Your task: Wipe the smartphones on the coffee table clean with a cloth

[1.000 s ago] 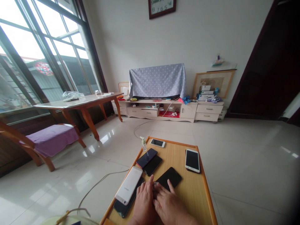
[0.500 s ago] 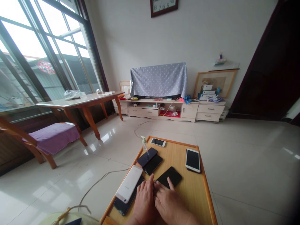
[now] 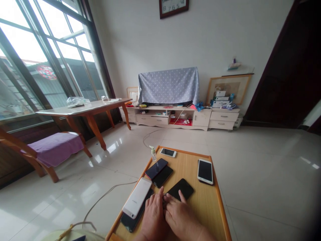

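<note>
My left hand (image 3: 153, 211) and my right hand (image 3: 178, 211) are close together over the near part of a small wooden table (image 3: 205, 207). Their fingers are bent inward and meet around a small dark thing, mostly hidden between the fingertips. One finger of my right hand sticks out over a black phone (image 3: 184, 187) lying flat just beyond. Left of my left hand, a white phone (image 3: 137, 197) lies back up, partly across a dark phone (image 3: 129, 223).
Farther up the table, a dark phone (image 3: 156, 168) overlaps a black phone (image 3: 164, 177). A small pump bottle (image 3: 153, 154) and a white phone (image 3: 168, 153) are at the far edge. Another white phone (image 3: 205, 170) lies at right. A cable (image 3: 107, 190) crosses the floor.
The view has shifted very slightly. Both hands keep nearly the same pose, and the phones stay where they were on the table.
</note>
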`<state>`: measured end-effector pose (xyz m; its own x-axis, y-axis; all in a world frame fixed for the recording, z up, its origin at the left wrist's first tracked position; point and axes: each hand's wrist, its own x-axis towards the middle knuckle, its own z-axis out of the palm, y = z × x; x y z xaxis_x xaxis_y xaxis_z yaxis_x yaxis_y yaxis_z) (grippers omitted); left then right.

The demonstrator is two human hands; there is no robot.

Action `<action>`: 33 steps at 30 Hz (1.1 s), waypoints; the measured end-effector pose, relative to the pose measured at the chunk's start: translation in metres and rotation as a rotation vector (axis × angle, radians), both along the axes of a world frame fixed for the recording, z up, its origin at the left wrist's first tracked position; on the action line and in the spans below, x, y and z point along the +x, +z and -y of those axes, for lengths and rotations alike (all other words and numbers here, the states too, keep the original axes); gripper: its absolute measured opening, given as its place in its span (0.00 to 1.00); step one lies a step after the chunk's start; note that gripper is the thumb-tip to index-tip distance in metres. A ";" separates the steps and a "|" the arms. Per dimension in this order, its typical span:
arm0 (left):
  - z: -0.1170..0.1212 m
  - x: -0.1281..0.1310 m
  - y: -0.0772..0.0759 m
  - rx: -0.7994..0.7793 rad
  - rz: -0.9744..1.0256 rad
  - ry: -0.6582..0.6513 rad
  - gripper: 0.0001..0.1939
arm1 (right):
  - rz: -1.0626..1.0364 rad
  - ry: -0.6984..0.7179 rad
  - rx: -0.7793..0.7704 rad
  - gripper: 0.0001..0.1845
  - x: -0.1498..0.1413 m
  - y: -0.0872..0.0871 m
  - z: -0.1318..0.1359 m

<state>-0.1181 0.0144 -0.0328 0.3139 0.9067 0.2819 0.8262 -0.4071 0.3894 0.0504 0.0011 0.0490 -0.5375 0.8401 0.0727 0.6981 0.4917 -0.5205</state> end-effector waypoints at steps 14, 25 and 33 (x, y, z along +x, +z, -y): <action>-0.001 0.002 0.001 0.015 -0.013 0.004 0.40 | -0.082 -0.071 -0.088 0.22 0.003 -0.010 0.000; 0.004 0.013 0.023 -0.051 -0.006 0.094 0.43 | 0.122 -0.438 0.093 0.26 0.042 -0.045 -0.033; -0.001 0.009 0.013 0.032 -0.017 0.039 0.35 | -0.005 -0.171 0.007 0.25 0.009 -0.050 -0.016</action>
